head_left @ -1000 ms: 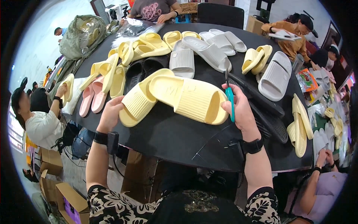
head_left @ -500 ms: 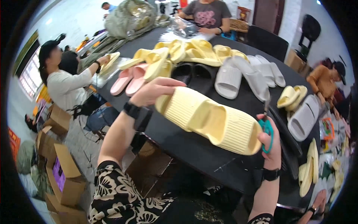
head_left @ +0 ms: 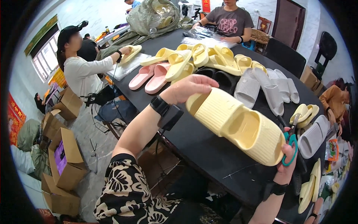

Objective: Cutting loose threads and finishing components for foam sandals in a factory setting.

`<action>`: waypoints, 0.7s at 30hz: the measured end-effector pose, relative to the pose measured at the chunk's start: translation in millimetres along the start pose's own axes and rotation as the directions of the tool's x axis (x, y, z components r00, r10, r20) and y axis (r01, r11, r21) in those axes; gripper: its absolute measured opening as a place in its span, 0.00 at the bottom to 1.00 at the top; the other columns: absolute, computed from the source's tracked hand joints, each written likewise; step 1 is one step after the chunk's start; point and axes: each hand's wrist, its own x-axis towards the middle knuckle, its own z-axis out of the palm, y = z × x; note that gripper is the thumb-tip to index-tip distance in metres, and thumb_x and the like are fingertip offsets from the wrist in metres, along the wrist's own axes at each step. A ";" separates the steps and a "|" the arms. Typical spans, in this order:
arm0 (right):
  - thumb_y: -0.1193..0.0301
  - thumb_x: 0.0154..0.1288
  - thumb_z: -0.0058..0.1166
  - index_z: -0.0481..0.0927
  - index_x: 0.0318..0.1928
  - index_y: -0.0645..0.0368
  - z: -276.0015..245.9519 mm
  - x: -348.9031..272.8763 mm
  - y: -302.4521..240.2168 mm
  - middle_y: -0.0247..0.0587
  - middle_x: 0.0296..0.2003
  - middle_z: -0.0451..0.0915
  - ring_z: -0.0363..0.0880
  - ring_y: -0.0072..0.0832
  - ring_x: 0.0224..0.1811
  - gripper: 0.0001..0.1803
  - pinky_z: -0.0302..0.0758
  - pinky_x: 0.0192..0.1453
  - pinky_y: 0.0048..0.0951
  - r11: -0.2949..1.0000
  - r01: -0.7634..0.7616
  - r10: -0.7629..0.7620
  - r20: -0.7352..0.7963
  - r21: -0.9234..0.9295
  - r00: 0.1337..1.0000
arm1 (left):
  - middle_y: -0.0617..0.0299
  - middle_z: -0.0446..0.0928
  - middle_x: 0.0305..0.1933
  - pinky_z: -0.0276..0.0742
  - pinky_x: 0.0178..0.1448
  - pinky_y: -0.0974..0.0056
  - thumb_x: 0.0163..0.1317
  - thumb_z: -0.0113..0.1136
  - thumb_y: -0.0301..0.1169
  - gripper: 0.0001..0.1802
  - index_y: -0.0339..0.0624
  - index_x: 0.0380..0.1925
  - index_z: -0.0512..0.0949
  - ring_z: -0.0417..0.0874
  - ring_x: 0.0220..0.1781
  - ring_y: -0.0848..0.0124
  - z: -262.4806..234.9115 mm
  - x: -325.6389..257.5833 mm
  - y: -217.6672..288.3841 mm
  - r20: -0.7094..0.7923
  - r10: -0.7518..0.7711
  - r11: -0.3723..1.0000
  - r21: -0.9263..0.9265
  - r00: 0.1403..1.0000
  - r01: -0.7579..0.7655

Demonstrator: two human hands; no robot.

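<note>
Between my two hands is a pair of pale yellow slide slippers point(head_left: 212, 116), fitted together end to end, with a ribbed strap toward each end. My left hand point(head_left: 192, 88) grips their far left end, thumb and fingers closed on the rim. At their right end, my right hand point(head_left: 286, 158) holds scissors point(head_left: 294, 143) with teal handles, blades pointing up and away. Its fingers also meet the slippers' edge. The slippers are tilted, raised over the black table point(head_left: 197, 149). Just beyond them lie pink slides point(head_left: 156, 80) and grey slides point(head_left: 248, 89).
Yellow slides point(head_left: 223, 58) are heaped at the table's far side; dark slides point(head_left: 223, 80) sit below them. More grey point(head_left: 313, 138) and yellow slides point(head_left: 309, 186) lie right. People work at left point(head_left: 84, 71), far side point(head_left: 229, 26) and right point(head_left: 333, 100). Open cardboard boxes point(head_left: 71, 179) stand at left.
The whole view has swung left, so the table and slippers sit farther right in it. My left hand has shifted a little right with the slippers; both grips look the same.
</note>
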 end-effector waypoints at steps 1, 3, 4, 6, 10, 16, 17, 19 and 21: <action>0.71 0.42 0.55 0.66 0.57 0.65 -3.4 1.9 -2.8 0.41 0.48 0.73 0.75 0.32 0.50 0.36 0.71 0.59 0.32 0.999 -0.001 0.001 0.002 0.040 1.000 | 0.58 0.78 0.48 0.75 0.55 0.68 0.62 0.57 0.30 0.17 0.34 0.50 0.75 0.79 0.48 0.74 3.5 0.0 7.9 -0.060 0.032 0.999 -0.041 0.998 -0.035; 0.72 0.43 0.53 0.66 0.57 0.65 -3.3 0.8 -8.0 0.43 0.48 0.73 0.74 0.32 0.51 0.34 0.70 0.60 0.32 0.996 0.025 -0.025 -0.004 0.082 1.000 | 0.61 0.78 0.44 0.79 0.46 0.68 0.63 0.58 0.38 0.20 0.37 0.51 0.74 0.80 0.42 0.74 0.4 1.3 9.0 -0.192 0.072 0.991 -0.100 0.979 -0.093; 0.72 0.44 0.52 0.67 0.57 0.65 1.7 -0.1 -10.4 0.44 0.49 0.73 0.74 0.33 0.52 0.34 0.70 0.60 0.32 0.996 0.043 -0.040 -0.031 0.078 0.999 | 0.60 0.78 0.40 0.80 0.35 0.66 0.65 0.56 0.40 0.21 0.39 0.52 0.71 0.81 0.35 0.72 0.1 -3.8 15.0 -0.158 0.033 0.999 -0.036 0.987 -0.040; 0.71 0.45 0.52 0.67 0.57 0.65 -5.4 0.9 -5.3 0.44 0.49 0.72 0.74 0.32 0.52 0.33 0.70 0.60 0.31 0.996 0.055 -0.052 -0.033 0.065 0.998 | 0.58 0.77 0.36 0.79 0.28 0.65 0.65 0.54 0.38 0.19 0.39 0.51 0.69 0.81 0.28 0.69 6.0 -4.0 18.4 -0.113 -0.010 0.999 -0.045 0.993 0.004; 0.66 0.50 0.55 0.67 0.56 0.63 -18.4 3.2 -6.8 0.44 0.51 0.72 0.73 0.32 0.53 0.31 0.70 0.59 0.31 0.989 0.116 -0.114 -0.019 0.088 0.993 | 0.55 0.76 0.33 0.78 0.26 0.63 0.63 0.51 0.30 0.13 0.39 0.47 0.69 0.80 0.25 0.66 20.5 16.3 21.8 -0.179 -0.038 0.996 -0.086 0.983 0.023; 0.64 0.60 0.53 0.67 0.52 0.56 -0.6 14.0 2.7 0.39 0.35 0.77 0.78 0.29 0.29 0.21 0.74 0.25 0.28 0.937 0.156 -0.073 -0.261 0.314 0.962 | 0.55 0.78 0.34 0.76 0.28 0.63 0.65 0.47 0.33 0.13 0.38 0.46 0.70 0.79 0.27 0.66 2.1 21.6 10.1 -0.250 -0.001 0.987 -0.154 0.968 -0.039; 0.66 0.59 0.54 0.66 0.53 0.57 -2.3 15.3 -1.4 0.43 0.33 0.78 0.78 0.30 0.27 0.23 0.74 0.24 0.26 0.911 0.195 -0.105 -0.253 0.364 0.962 | 0.54 0.78 0.35 0.76 0.29 0.63 0.65 0.47 0.33 0.13 0.39 0.46 0.70 0.79 0.28 0.66 -3.8 30.6 4.4 -0.243 0.038 0.987 -0.139 0.969 -0.074; 0.70 0.60 0.53 0.63 0.55 0.58 -5.9 9.9 -10.8 0.46 0.32 0.78 0.79 0.29 0.27 0.23 0.74 0.24 0.24 0.885 0.326 -0.259 -0.230 0.331 0.938 | 0.52 0.78 0.34 0.77 0.30 0.63 0.66 0.47 0.33 0.13 0.36 0.46 0.70 0.79 0.27 0.65 -1.6 55.5 2.8 -0.293 -0.041 0.977 -0.211 0.955 -0.023; 0.70 0.61 0.52 0.62 0.56 0.58 -5.4 6.0 -14.0 0.46 0.32 0.78 0.78 0.28 0.26 0.23 0.74 0.23 0.24 0.881 0.370 -0.328 -0.182 0.296 0.927 | 0.51 0.79 0.34 0.77 0.30 0.62 0.66 0.47 0.32 0.13 0.35 0.45 0.70 0.80 0.28 0.64 1.8 84.0 1.3 -0.208 -0.068 0.973 -0.231 0.976 0.019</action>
